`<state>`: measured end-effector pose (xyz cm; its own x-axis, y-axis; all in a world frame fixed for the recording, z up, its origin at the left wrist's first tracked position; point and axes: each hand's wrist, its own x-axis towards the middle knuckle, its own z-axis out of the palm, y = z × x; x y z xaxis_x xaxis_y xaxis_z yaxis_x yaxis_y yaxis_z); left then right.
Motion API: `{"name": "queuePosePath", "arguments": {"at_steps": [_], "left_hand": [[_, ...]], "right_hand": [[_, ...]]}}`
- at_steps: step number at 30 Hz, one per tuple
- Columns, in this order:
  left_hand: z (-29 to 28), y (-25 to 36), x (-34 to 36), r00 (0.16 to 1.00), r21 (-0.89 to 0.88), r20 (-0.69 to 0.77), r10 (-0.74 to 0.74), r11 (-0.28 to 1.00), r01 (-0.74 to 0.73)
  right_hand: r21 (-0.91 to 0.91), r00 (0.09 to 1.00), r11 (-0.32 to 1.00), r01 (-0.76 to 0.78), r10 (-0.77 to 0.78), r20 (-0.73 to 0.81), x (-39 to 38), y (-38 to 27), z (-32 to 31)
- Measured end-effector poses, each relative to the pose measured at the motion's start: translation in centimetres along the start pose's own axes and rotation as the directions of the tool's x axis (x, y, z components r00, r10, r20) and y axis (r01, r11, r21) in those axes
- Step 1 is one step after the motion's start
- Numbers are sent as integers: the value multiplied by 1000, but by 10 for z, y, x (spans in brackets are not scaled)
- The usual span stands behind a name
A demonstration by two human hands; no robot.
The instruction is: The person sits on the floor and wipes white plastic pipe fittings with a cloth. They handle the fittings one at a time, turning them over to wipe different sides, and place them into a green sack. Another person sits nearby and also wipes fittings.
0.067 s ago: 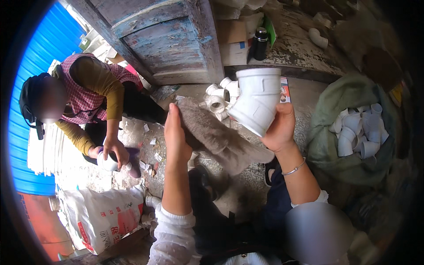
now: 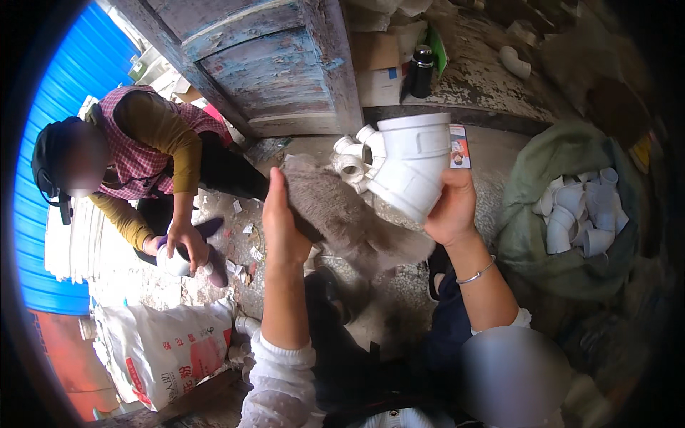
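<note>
My right hand (image 2: 457, 207) grips a large white plastic pipe elbow (image 2: 410, 167) by its lower right edge and holds it up in front of me. In my left hand (image 2: 282, 221) is a fluffy grey-brown cloth (image 2: 335, 207); the thumb side points up and the palm is turned toward the cloth. The cloth hangs out to the right, with its loose end blurred just below the elbow. Beyond the elbow, several white pipe fittings (image 2: 351, 167) lie in a heap on the floor, partly hidden by it.
At the right, an open green sack (image 2: 517, 228) holds several white fittings. A co-worker (image 2: 153, 135) bends at the left, both hands on a white fitting (image 2: 173, 260). A white printed sack (image 2: 164, 349) lies at lower left. A black flask (image 2: 421, 71) stands by the worn wooden door (image 2: 264, 64).
The elbow has shifted slightly left and down in my right hand. The cloth's loose end has swung a little to the left; my left hand has hardly moved.
</note>
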<state>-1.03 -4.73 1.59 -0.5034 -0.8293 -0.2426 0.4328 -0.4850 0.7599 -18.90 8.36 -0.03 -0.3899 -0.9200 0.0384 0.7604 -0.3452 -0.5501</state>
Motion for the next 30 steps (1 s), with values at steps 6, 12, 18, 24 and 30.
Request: {"name": "queuePosePath", "arguments": {"at_steps": [6, 12, 18, 24, 30], "left_hand": [[25, -13, -30, 725, 482, 671, 155, 651, -586], [22, -53, -31, 688, 594, 656, 310, 351, -724], [45, -40, -40, 848, 351, 451, 280, 817, -457], [20, -37, -27, 937, 297, 349, -34, 952, -76], [4, -41, -11, 924, 184, 381, -7, 981, -69]], "right_hand": [[-230, 989, 969, 90, -114, -91, -4, 29, -4], [-548, 961, 799, 247, -273, 36, -2, 25, 14], [-518, 975, 826, 220, -184, 121, -6, 19, 10], [129, 989, 981, -145, 142, 29, -16, 14, 8], [-18, 968, 971, -240, 241, 74, -20, 19, 8]]}}
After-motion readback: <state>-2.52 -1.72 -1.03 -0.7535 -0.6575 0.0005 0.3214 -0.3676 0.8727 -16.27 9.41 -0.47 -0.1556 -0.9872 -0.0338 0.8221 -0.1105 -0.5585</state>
